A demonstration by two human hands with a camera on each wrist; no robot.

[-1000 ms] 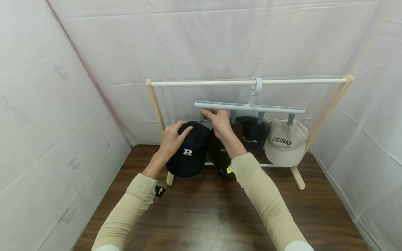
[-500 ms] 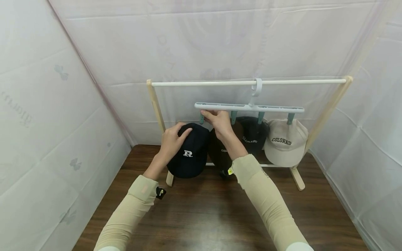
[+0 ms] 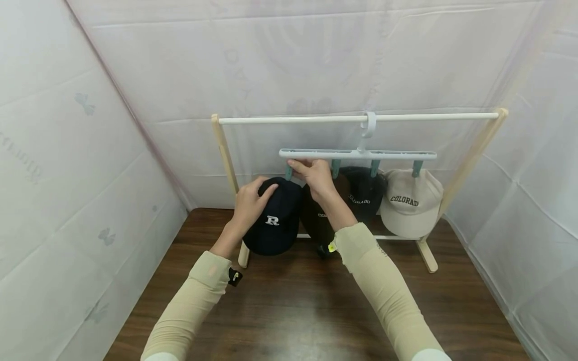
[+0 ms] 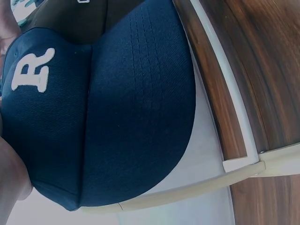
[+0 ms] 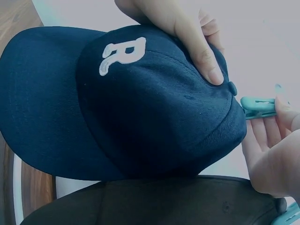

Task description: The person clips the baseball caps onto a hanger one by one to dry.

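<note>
My left hand (image 3: 247, 203) holds a navy baseball cap (image 3: 271, 235) with a white R, its thumb over the crown and the other fingers mostly behind. With my right hand (image 3: 318, 180) I pinch the left-end green clip (image 5: 260, 107) of a white clip hanger (image 3: 325, 154). In the right wrist view the clip's tip meets the crown's edge, beside the top button; whether it bites the fabric I cannot tell. The left wrist view shows the cap's brim pointing down and out.
A dark brown cap (image 3: 313, 215), a black cap (image 3: 366, 193) and a beige cap (image 3: 408, 218) hang from the other clips. The hanger hooks over the white rail (image 3: 289, 120) of a wooden-legged rack (image 3: 431, 256) on a brown wooden table (image 3: 289, 311).
The hanger's left end has dipped slightly, so the bar sits more level. My left hand and the navy cap have shifted a little right. The right hand keeps its pinch.
</note>
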